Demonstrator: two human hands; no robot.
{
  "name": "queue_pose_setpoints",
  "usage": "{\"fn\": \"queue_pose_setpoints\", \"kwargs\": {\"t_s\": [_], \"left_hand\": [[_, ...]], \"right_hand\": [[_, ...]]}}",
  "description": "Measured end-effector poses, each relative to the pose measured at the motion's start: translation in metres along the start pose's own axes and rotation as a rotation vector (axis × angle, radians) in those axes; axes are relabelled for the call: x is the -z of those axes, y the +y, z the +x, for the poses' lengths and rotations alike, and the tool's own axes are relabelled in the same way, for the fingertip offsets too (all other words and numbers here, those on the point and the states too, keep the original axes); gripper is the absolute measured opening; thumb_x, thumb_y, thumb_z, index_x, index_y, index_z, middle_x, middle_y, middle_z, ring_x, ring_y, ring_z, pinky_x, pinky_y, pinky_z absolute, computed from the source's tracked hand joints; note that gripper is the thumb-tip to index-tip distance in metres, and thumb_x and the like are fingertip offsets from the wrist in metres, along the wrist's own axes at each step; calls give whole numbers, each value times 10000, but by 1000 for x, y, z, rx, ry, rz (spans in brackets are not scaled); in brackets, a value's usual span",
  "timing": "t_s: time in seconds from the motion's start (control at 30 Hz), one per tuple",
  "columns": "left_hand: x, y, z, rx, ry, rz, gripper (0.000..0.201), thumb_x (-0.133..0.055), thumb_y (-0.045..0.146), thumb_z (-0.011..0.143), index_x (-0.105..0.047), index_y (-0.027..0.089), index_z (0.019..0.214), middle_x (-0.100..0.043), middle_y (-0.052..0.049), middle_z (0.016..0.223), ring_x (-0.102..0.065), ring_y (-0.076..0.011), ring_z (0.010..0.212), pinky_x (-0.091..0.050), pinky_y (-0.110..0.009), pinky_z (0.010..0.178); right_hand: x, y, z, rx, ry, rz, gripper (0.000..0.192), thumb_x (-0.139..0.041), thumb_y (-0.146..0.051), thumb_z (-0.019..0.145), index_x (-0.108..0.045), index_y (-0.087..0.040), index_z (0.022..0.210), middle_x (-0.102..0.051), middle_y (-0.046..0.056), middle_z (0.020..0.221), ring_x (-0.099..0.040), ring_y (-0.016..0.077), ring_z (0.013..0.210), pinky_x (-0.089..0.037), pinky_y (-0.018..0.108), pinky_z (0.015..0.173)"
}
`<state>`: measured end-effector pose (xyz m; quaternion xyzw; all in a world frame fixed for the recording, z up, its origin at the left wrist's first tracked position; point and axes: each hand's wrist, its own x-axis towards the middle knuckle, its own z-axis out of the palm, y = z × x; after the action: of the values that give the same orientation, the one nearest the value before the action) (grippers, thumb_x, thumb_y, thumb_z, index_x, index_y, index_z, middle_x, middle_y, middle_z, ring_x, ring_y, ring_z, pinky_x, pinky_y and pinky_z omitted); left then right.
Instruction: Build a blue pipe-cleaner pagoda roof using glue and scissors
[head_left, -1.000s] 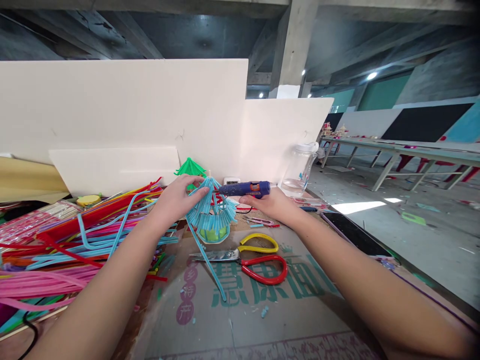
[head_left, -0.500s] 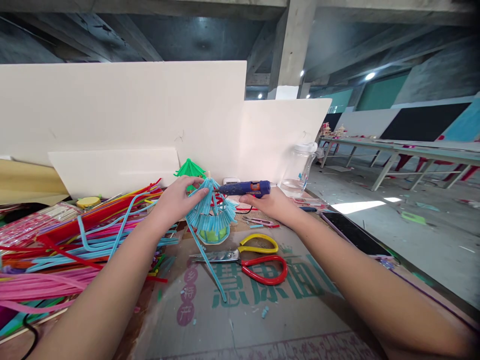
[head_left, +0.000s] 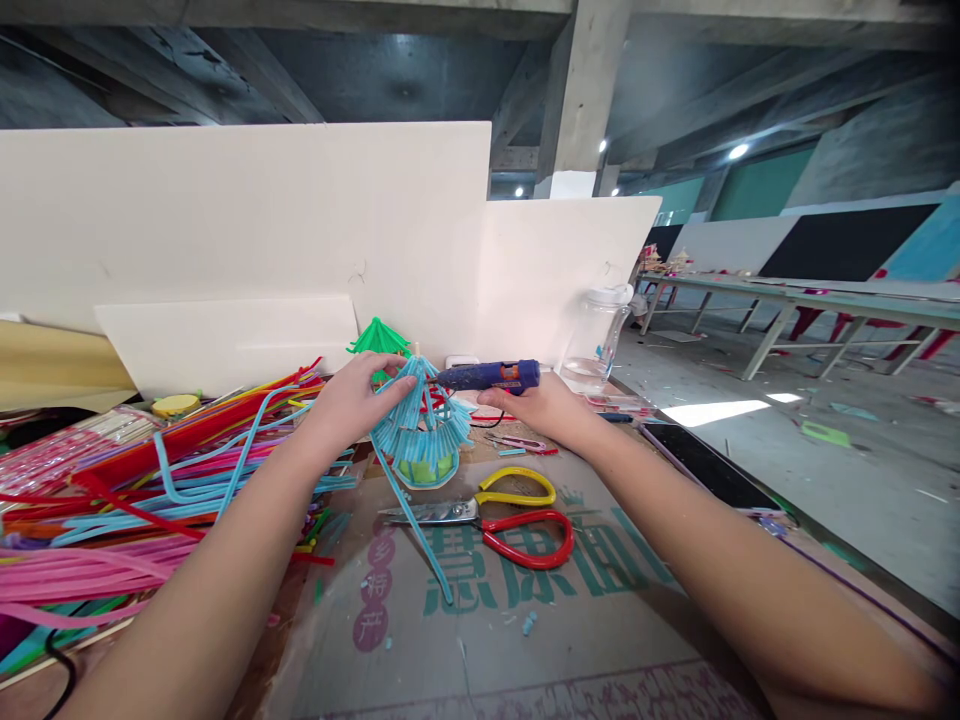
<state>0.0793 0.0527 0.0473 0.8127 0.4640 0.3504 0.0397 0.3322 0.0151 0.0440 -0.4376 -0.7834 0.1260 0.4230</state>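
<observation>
A small light-blue pavilion model (head_left: 424, 430), its tiered roof covered in pipe cleaners, stands on the cardboard. My left hand (head_left: 365, 392) grips the upper roof from the left, thumb and fingers closed on it. In my right hand (head_left: 541, 405) is a blue glue gun (head_left: 491, 377), its nozzle pointing left at the roof near the left thumb. One long blue pipe cleaner (head_left: 412, 530) slopes down from the model's left side across the blades of scissors (head_left: 484, 515) with one yellow and one red handle. Behind the left hand rises a green model roof (head_left: 379, 337).
Bundles of coloured pipe cleaners (head_left: 112, 560) cover the left side. A clear plastic jug (head_left: 594, 340) stands at the back right, with a phone (head_left: 709, 465) near the right edge. Small snips (head_left: 521, 443) lie behind the scissors. White boards (head_left: 247, 220) wall off the back.
Both hands, the glue gun and the model hold practically the same positions. Only a very slight shift of the whole view shows.
</observation>
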Motion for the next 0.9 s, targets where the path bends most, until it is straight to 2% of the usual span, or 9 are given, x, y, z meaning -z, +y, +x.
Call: {"fn": "queue_pose_setpoints", "kwargs": {"t_s": [0.43, 0.9], "left_hand": [[-1, -1, 1, 4, 5, 10, 476, -492, 560, 874, -647, 209, 1157, -649, -53, 1122, -582, -235, 962, -453, -348, 894], [-2, -2, 1, -10, 18, 18, 458, -504, 538, 876, -647, 206, 1158, -655, -47, 1092, -589, -225, 935, -457, -343, 888]], "right_hand": [[-1, 3, 0, -30, -32, -13, 274, -664, -411, 802, -735, -186, 943, -765, 32, 920, -690, 224, 864, -533, 323, 758], [-2, 2, -1, -220, -73, -111, 358, -689, -498, 748, -740, -182, 908, -739, 41, 825, -653, 217, 760, -507, 315, 683]]}}
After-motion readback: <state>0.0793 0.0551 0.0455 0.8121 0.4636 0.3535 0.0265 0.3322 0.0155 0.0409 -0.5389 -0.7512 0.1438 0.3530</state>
